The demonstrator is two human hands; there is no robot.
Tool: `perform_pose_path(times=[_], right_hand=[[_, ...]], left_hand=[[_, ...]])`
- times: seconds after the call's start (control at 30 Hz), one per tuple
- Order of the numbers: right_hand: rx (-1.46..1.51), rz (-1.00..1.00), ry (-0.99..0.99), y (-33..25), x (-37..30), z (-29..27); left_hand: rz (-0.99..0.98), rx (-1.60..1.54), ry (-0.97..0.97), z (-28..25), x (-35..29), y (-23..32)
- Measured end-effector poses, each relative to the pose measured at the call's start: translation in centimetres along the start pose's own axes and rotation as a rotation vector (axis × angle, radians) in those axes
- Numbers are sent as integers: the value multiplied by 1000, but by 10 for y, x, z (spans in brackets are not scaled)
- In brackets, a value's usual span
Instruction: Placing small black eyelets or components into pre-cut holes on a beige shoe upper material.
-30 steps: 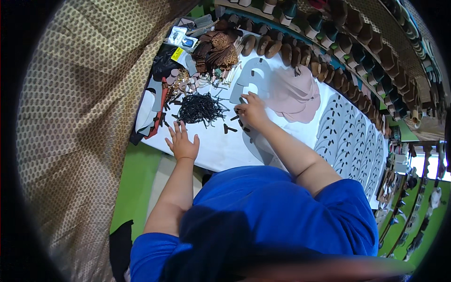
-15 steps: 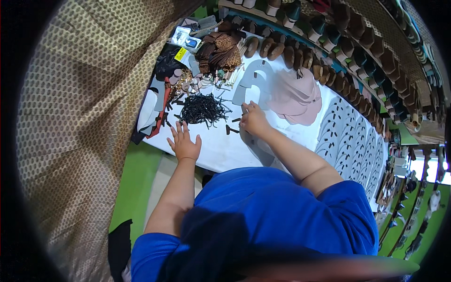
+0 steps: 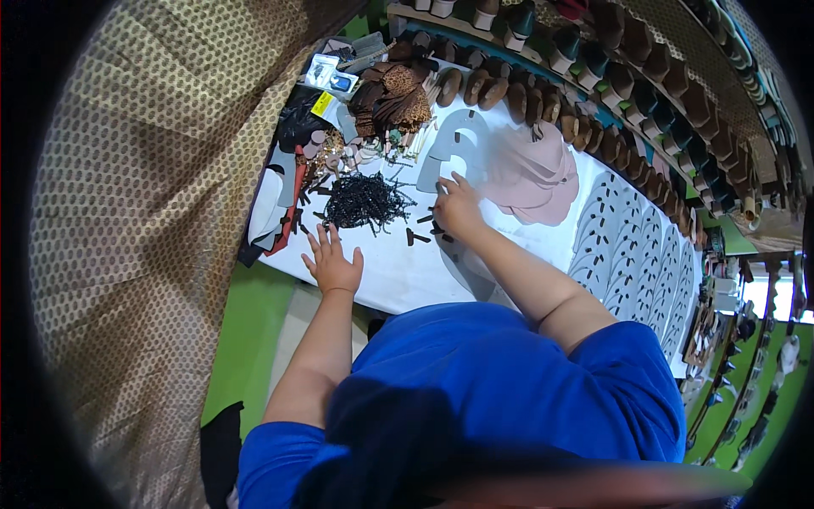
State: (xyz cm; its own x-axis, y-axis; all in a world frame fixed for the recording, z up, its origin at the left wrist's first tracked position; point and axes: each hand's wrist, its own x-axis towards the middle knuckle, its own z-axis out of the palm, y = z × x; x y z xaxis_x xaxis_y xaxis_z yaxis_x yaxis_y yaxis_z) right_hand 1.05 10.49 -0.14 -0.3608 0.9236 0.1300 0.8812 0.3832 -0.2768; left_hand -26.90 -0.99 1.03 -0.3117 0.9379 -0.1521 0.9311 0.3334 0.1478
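My left hand (image 3: 333,267) rests near the table's front edge, its fingers spread with nothing between them. Just beyond its fingertips is a tangled heap of black, shiny beaded strands (image 3: 365,201). My right hand (image 3: 459,212) lies over the near end of a grey, curved flat piece (image 3: 434,174), fingertips apart against its lower part; its palm side is hidden. That piece carries small dark tabs. A second grey curved piece (image 3: 471,273) lies below my right wrist. Between my hands are several short dark-brown strips (image 3: 415,237).
Pink flat pieces (image 3: 534,178) overlap to the right. Rows of grey pieces with dark tabs (image 3: 623,246) lie farther right. Brown and leopard-patterned material (image 3: 394,97) is heaped at the back left. Wooden shoe lasts (image 3: 492,92) line the back edge; a patterned curtain (image 3: 170,212) hangs left.
My right hand's fingertips have shifted slightly farther up the table, uncovering more dark strips beside it. My left hand stays put.
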Motion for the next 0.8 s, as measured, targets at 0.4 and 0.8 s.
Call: perform_pose_path(times=[0.4, 0.8], right_hand=[[80, -198, -106, -42, -21, -17], [163, -98, -96, -37, -25, 8]], left_hand=[[-2, -13, 1, 1, -1, 0], [6, 1, 4, 0, 0, 0]])
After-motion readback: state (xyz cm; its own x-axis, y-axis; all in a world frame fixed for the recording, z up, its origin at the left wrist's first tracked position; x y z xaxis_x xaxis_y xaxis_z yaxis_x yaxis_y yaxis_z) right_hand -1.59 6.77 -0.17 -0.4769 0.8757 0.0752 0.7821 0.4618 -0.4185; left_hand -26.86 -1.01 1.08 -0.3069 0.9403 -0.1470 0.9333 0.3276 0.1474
